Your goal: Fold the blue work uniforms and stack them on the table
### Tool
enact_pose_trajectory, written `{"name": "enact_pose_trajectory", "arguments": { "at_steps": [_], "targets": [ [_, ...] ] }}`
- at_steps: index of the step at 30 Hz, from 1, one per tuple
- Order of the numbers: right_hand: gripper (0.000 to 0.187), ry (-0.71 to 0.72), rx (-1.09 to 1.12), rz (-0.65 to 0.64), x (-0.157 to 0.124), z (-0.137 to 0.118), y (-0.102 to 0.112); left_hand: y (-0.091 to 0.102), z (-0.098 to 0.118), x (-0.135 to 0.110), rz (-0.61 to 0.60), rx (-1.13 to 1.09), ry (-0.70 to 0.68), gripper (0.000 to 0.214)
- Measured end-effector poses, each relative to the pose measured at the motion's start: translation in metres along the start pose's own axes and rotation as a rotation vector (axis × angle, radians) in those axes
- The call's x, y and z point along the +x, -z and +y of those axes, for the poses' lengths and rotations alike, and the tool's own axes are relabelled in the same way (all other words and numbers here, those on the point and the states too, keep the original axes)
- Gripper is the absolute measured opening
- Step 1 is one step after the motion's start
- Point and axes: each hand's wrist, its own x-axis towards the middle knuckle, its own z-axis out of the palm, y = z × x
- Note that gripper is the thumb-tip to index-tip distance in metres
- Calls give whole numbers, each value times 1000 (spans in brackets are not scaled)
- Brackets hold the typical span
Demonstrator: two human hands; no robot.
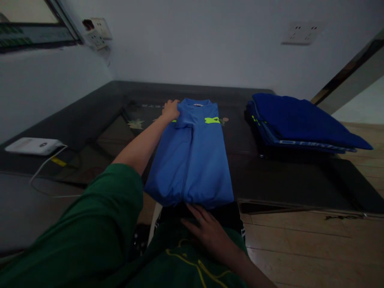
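A blue shirt (207, 160) with neon yellow-green patches lies partly folded on the dark table, collar towards the wall. One sleeve is turned in across its upper part. The lower end hangs slightly over the near table edge. At the shirt's upper left side, my left hand (171, 111) has its fingers bent over the folded edge and closed on the cloth. My right hand (207, 230) is in front of my body with fingers stretched out, the fingertips by the shirt's near end. Whether they touch the cloth I cannot tell.
On the right of the table (246, 176) is a stack of folded blue clothes (300, 120). A white device (34, 146) with a white cable (39, 172) lies at the left. Wall sockets (301, 33) and a wall stand behind the table.
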Motion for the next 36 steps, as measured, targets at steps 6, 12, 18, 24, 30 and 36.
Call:
{"name": "enact_pose_trajectory", "arguments": {
  "at_steps": [6,12,18,24,30,36],
  "targets": [
    [25,-308,408,142,-43,24,9,77,56,-156,-338,-184,-60,39],
    [41,-867,745,360,-57,60,8,125,21,-337,-1209,-411,354,27],
    [62,-937,947,404,-17,48,-7,67,-47,-395,-412,-374,470,55],
    [55,-1070,883,496,-1,41,2,31,-26,-393,-162,-496,638,57],
    [48,-1024,881,399,-16,42,11,35,-28,-404,28,-478,573,49],
    [47,-943,837,344,-27,45,8,28,-6,-435,121,-313,297,18]
  ]
}}
